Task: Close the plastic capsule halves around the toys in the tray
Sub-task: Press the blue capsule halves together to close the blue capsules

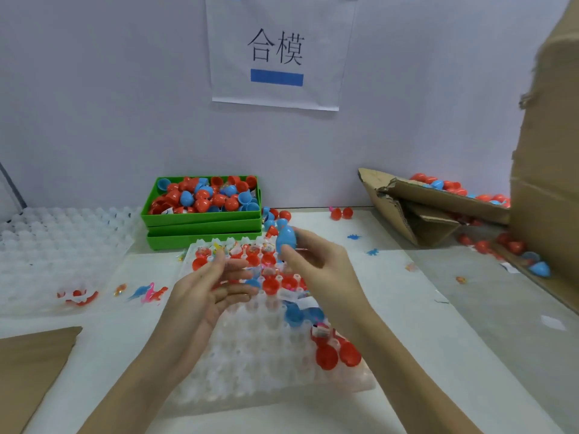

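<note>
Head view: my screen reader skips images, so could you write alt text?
A right hand holds a blue capsule above a white tray of red capsule halves, while the open left hand hovers beside it. Behind stands a green bin of red and blue capsules.

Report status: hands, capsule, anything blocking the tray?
Right hand pinches blue capsule above tray. Left hand open, empty, over tray's red halves. Nothing blocking the tray.
</note>
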Available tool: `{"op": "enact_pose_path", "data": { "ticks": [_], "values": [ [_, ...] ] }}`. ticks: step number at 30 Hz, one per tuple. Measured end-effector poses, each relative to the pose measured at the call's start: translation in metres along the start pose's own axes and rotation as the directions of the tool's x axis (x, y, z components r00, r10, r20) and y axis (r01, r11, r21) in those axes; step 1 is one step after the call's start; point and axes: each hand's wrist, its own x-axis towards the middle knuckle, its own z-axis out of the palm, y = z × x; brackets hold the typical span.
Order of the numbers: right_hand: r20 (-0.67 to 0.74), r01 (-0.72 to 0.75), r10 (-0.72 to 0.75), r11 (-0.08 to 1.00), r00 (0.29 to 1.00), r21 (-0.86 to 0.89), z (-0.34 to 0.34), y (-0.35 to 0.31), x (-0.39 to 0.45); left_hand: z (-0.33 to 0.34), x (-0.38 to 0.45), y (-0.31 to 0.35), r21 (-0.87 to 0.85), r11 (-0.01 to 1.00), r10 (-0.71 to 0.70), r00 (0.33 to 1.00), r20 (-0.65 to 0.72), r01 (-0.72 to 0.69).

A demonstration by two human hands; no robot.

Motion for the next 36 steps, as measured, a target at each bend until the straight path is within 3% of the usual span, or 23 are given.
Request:
{"op": "enact_pose_path", "data": {
  "ticks": [1, 3, 4, 5, 7, 9, 11, 17, 19, 22, 25, 28, 30, 33, 36],
  "values": [
    [0.017, -0.150, 0.152, 0.947, 0.988, 0.284, -0.010, -0.003, 0.013, -0.002, 0.002, 0.002, -0.014, 1.000, 0.000, 0.999, -0.035, 0.000],
    [0.116, -0.278, 0.295, 0.598, 0.948, 0.752, -0.034, -0.010, 0.047, -0.007, 0.003, 0.004, -0.013, 1.000, 0.007, 0.997, -0.080, -0.008],
    [0.110, -0.249, 0.323, 0.429, 0.940, 0.868, -0.047, -0.016, 0.067, -0.007, 0.003, 0.004, -0.006, 1.000, 0.008, 0.996, -0.090, -0.009],
    [0.061, -0.185, 0.350, 0.335, 0.935, 0.924, -0.059, -0.021, 0.088, -0.007, 0.002, 0.004, 0.000, 1.000, 0.008, 0.996, -0.094, -0.008],
    [-0.057, -0.056, 0.382, 0.278, 0.922, 0.959, -0.080, -0.033, 0.127, -0.005, 0.001, 0.005, 0.017, 1.000, 0.004, 0.996, -0.090, -0.002],
    [-0.139, 0.002, 0.434, 0.302, 0.890, 0.953, -0.096, -0.039, 0.152, -0.006, 0.001, 0.006, 0.032, 0.999, 0.000, 0.997, -0.079, 0.002],
    [-0.167, -0.043, 0.474, 0.400, 0.864, 0.916, -0.106, -0.035, 0.160, -0.007, 0.002, 0.008, 0.046, 0.999, 0.006, 0.999, -0.052, -0.003],
    [-0.069, -0.222, 0.329, 0.764, 0.942, 0.605, -0.090, -0.002, 0.105, 0.001, -0.008, 0.010, 0.252, 0.961, 0.097, 0.991, 0.092, -0.117],
    [-0.066, -0.243, 0.313, 0.840, 0.948, 0.486, -0.079, 0.004, 0.077, 0.006, -0.013, 0.009, 0.391, 0.896, 0.150, 0.971, 0.185, -0.212],
    [-0.074, -0.236, 0.260, 0.943, 0.963, 0.236, -0.061, 0.009, 0.038, 0.012, -0.020, 0.003, 0.592, 0.714, 0.218, 0.922, 0.320, -0.374],
    [-0.088, -0.201, 0.198, 0.980, 0.976, -0.017, -0.046, 0.013, 0.019, 0.014, -0.023, -0.007, 0.679, 0.488, 0.251, 0.834, 0.492, -0.548],
    [-0.059, -0.155, 0.148, 0.980, 0.987, -0.123, -0.037, 0.015, 0.015, 0.014, -0.023, -0.016, 0.719, 0.269, 0.201, 0.767, 0.609, -0.641],
    [-0.049, -0.128, 0.121, 0.974, 0.991, -0.187, -0.035, 0.019, 0.016, 0.015, -0.024, -0.019, 0.740, 0.163, 0.157, 0.757, 0.634, -0.653],
    [-0.012, -0.098, 0.098, 0.967, 0.995, -0.236, -0.033, 0.024, 0.016, 0.016, -0.023, -0.024, 0.784, 0.065, 0.054, 0.786, 0.615, -0.618],
    [0.012, -0.061, 0.067, 0.955, 0.998, -0.289, -0.032, 0.027, 0.016, 0.017, -0.023, -0.025, 0.798, 0.054, 0.036, 0.800, 0.599, -0.600]
  ]
}}
